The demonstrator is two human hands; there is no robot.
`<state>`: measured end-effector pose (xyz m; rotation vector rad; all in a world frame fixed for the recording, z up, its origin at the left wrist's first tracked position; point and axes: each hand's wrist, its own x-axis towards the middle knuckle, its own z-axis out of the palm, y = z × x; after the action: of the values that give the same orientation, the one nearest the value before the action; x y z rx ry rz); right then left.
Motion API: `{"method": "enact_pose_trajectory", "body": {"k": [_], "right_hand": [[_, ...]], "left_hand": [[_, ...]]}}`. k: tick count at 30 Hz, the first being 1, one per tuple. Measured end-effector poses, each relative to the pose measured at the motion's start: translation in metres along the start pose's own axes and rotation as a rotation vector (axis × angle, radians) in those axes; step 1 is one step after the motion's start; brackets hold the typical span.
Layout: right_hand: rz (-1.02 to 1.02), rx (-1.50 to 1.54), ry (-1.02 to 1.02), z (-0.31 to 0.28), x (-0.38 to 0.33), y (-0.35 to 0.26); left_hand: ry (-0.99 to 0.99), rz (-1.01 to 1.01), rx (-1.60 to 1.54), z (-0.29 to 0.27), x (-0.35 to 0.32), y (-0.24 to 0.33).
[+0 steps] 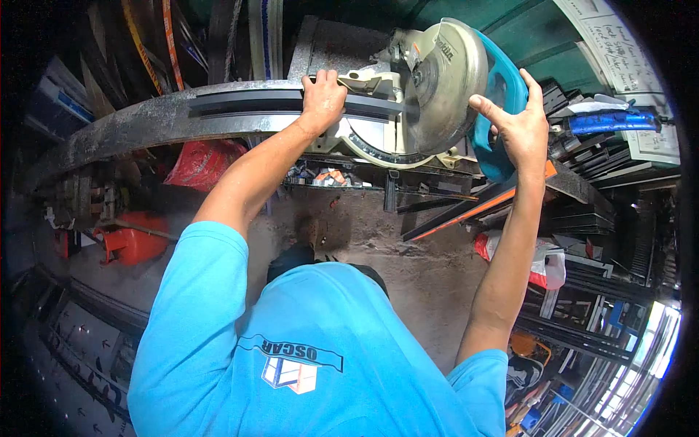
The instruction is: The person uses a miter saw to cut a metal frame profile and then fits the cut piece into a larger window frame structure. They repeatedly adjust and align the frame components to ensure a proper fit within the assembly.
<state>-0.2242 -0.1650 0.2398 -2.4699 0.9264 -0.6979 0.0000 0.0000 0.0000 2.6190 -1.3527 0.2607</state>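
Cluttered workshop all round: a dusty concrete floor (437, 262), racks of dark metal lengths on the right, a red canister (131, 240) low on the left, a red bag (200, 162) under the bench. Across the middle runs a long grey saw bench (131, 124), bowed by the lens, with a chop saw (437, 87) mounted on it, its round blade guard and teal housing tipped down toward the work. A dark flat metal strip (247, 102) lies along the bench against the fence, one end reaching under the blade. The left hand (322, 98) presses down on that strip just beside the saw, fingers curled over it, clamping it in place. The right hand (518, 124) is wrapped round the teal handle, index finger stretched out. By my reading the piece is set and held, the blade lowered to it; whether the cut is through, I cannot tell.
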Motion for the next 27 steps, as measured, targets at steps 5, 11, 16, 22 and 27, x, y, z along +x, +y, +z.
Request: {"method": "enact_pose_trajectory", "body": {"k": [5,11,16,22,27], "right_hand": [[0.008,-0.027,-0.004,-0.002,0.001,0.003],[-0.14,0.02,0.033,-0.006,0.012,0.011],[-0.14,0.077,-0.008,-0.032,0.017,-0.016],[-0.088,0.037,-0.036,-0.047,0.018,-0.016],[-0.097,0.014,-0.039,-0.044,0.016,-0.014]], "left_hand": [[0.006,0.011,-0.011,-0.001,-0.003,0.003],[-0.003,0.023,0.01,-0.001,0.002,0.006],[-0.038,0.03,0.066,-0.005,0.002,0.007],[-0.062,0.033,0.12,-0.007,0.007,0.013],[-0.098,0.004,0.137,-0.013,0.005,0.014]]}}
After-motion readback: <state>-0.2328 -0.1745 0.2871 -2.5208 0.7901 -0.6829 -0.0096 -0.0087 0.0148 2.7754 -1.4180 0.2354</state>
